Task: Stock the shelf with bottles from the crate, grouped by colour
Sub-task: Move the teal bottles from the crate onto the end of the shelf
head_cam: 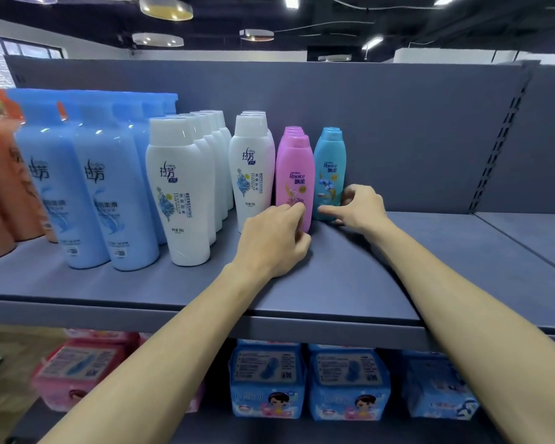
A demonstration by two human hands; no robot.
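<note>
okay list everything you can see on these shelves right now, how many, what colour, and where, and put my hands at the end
orange bottles: several, count unclear, orange, far left of the upper shelf
blue bottles: two in front with more behind, light blue, right of the orange ones
white bottles: two rows, white, middle of the shelf
pink bottles: one row, about three caps showing, pink, right of the white rows
teal bottles: two, teal, right end of the line
pink packs: count unclear, pink, lower shelf, left
blue packs: at least three, blue, lower shelf, centre and right
left hand: holds the front pink bottle low down
right hand: holds the base of the front teal bottle
</note>
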